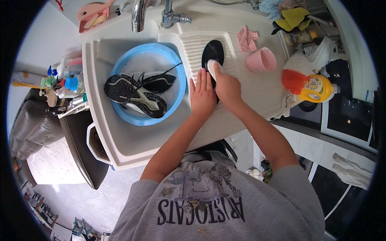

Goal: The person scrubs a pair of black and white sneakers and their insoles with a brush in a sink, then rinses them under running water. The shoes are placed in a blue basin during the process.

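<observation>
A black shoe insole [213, 51] lies lengthwise on the ribbed washboard [193, 45] of the white sink. My left hand [202, 93] is flat, with its straight fingers resting along the insole's left edge. Clasped in my right hand [228, 88] is a small white scrubbing block [212, 67], touching the middle of the insole; whether it is soap or a brush I cannot tell. Both hands hide the insole's near part. To the left, a light blue basin [181, 90] of foamy water holds a black sneaker with its sole up [135, 95] and another black shoe [159, 82].
A chrome faucet [138, 18] overhangs the back of the basin. Right of the washboard are a pink cup [261, 60] and a crumpled pink cloth [247, 38]. A yellow detergent jug [318, 88] lies farther right. Several pump bottles [64, 82] crowd the left side.
</observation>
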Motion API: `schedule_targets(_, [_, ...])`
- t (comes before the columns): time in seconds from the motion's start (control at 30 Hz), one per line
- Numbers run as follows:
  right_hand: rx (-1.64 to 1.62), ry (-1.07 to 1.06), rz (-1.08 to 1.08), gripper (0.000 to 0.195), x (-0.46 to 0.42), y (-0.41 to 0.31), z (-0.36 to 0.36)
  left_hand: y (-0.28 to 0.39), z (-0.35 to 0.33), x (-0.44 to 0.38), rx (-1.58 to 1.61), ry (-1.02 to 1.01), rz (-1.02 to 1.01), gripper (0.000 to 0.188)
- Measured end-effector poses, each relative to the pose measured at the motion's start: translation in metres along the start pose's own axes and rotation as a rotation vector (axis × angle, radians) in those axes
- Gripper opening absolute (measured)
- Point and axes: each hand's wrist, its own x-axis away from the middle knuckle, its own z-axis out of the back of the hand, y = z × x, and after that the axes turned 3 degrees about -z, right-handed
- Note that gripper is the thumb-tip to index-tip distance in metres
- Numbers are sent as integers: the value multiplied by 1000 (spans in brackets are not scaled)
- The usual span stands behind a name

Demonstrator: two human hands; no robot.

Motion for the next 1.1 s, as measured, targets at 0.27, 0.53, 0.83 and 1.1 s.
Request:
schedule_targets(0.27, [26, 177, 51, 49, -60, 3, -6, 0, 5, 1, -1, -20, -1, 70])
schedule_targets(0.53, [-62, 192, -98, 40, -105, 13, -11, 14, 11, 1, -21, -47, -17, 63])
schedule_targets(0.83, [36, 23, 45, 48, -24, 9, -3, 4, 6, 1, 22, -33, 26, 67])
schedule_targets(1.1, [77, 153, 75, 44, -68, 1, -3, 0, 4, 3, -30, -23, 24, 67])
